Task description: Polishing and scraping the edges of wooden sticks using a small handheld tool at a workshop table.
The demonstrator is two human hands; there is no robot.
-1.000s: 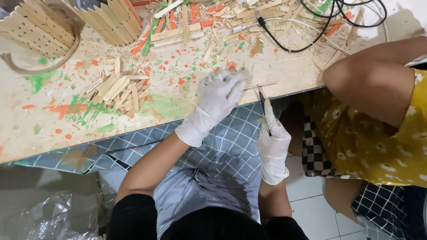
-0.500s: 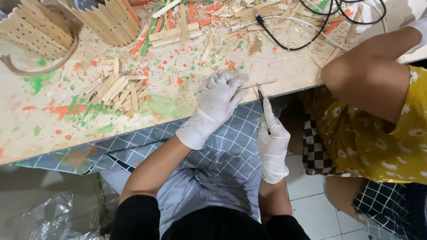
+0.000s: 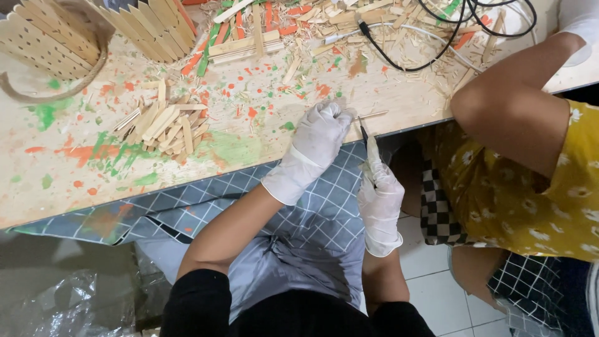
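Observation:
Both my hands wear white gloves. My left hand [image 3: 319, 138] rests on the table's front edge, its fingers pinching a thin wooden stick [image 3: 372, 115] that pokes out to the right. Just below the edge, my right hand [image 3: 379, 195] grips a small cutting tool [image 3: 364, 132] whose dark blade points up at the stick. A pile of short wooden sticks [image 3: 163, 122] lies to the left of my left hand.
The paint-spattered wooden table [image 3: 75, 187] carries stick-built baskets [image 3: 43, 37] at the far left, scattered sticks and shavings, and black and white cables [image 3: 437, 37] at the back right. Another person in a yellow flowered shirt [image 3: 536, 181] sits close on my right, arm on the table.
My hands stay almost where they were, the blade still at the stick. The neighbour's arm has shifted slightly on the table.

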